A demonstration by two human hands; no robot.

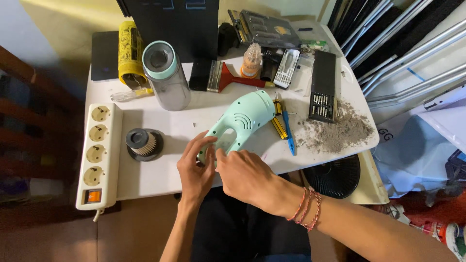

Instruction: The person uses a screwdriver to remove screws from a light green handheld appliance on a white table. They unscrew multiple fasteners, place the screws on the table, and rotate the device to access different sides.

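A mint-green handheld vacuum body (242, 119) lies slanted on the white table (160, 174), its handle toward me. My left hand (194, 167) curls around the handle end, fingertips on its left side. My right hand (245, 174), with red thread bracelets on the wrist, presses its fingertips on the handle from the right. Beside the body lie a blue pry tool (288, 130) and yellow-handled screwdriver bits (278, 121).
A black round filter (144, 143) and a white power strip (96, 155) sit to the left. A clear bottle (167, 75), a yellow can (130, 53) and a red scraper (233, 78) stand behind. A black bit case (322, 87) and a grey dust pile (340, 132) lie right.
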